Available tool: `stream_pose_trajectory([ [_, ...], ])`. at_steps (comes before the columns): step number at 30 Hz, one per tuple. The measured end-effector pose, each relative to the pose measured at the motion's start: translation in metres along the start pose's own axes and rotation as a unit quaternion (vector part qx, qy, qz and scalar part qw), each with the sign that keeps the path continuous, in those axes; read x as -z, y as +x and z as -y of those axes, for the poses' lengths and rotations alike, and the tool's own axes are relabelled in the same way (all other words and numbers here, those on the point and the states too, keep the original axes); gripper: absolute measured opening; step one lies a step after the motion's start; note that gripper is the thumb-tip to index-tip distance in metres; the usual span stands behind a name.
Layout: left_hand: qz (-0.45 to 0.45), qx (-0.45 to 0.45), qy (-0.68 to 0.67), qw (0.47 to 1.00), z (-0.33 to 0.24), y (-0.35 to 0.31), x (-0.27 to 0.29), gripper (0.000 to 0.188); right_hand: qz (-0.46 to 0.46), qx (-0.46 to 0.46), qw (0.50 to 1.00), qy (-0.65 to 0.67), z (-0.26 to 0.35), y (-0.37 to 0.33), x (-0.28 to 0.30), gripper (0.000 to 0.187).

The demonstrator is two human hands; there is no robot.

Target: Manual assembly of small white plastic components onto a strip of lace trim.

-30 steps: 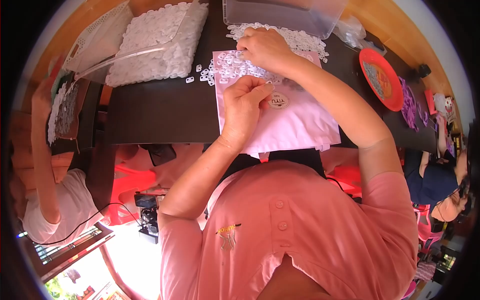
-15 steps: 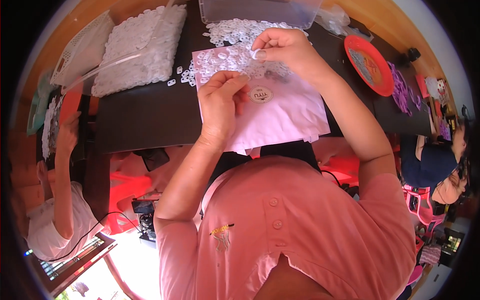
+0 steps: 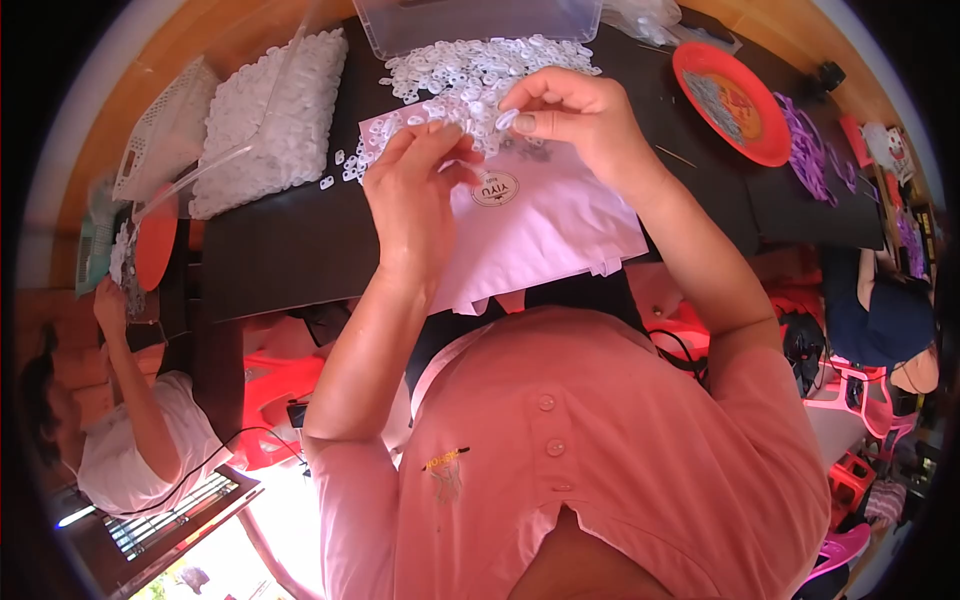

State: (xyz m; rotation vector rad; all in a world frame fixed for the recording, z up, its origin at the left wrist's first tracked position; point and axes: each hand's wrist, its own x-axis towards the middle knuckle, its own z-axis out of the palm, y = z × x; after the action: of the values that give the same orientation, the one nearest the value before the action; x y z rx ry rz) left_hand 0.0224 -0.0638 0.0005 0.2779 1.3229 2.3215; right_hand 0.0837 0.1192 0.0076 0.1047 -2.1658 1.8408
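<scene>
Both hands raised over a pale pink sheet [image 3: 560, 215] on the dark surface [image 3: 290, 240]. Right hand [image 3: 575, 115] pinches a small white ring [image 3: 505, 119] between thumb and forefinger. Left hand [image 3: 415, 190] beside it, fingertips close to the ring, grip contents not clear. Loose pile of white rings [image 3: 470, 75] at sheet's far edge, clear plastic box [image 3: 470, 20] behind. Red plate [image 3: 730, 85] to the right. Bag of white rings [image 3: 275, 115] to the left.
</scene>
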Motion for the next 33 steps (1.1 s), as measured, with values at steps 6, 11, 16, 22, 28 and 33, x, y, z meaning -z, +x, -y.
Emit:
stream_pose_trajectory([
  [6,0.024,-0.036,-0.083,0.996,0.003,0.037,-0.029,0.013,-0.064,0.178,0.976,-0.110,0.002,-0.005,-0.030,0.014],
  [11,0.029,-0.004,-0.115,0.993,0.010,0.044,-0.042,0.013,-0.051,0.090,0.995,0.012,-0.004,-0.009,-0.024,0.011],
  [16,0.022,0.021,-0.080,0.996,0.006,0.031,-0.046,0.013,-0.049,0.052,0.996,0.044,-0.005,-0.011,-0.028,0.008],
  [22,0.032,-0.059,0.060,0.996,0.014,0.032,-0.023,0.010,-0.101,0.016,0.992,0.077,0.001,-0.008,-0.005,0.010],
  [28,0.048,-0.074,0.098,0.991,0.024,0.027,-0.022,0.010,-0.136,0.013,0.987,0.088,0.002,-0.004,0.002,0.014],
  [33,0.056,-0.081,0.103,0.990,0.024,0.023,-0.023,0.007,-0.139,0.006,0.987,0.083,0.003,-0.004,0.002,0.014],
])
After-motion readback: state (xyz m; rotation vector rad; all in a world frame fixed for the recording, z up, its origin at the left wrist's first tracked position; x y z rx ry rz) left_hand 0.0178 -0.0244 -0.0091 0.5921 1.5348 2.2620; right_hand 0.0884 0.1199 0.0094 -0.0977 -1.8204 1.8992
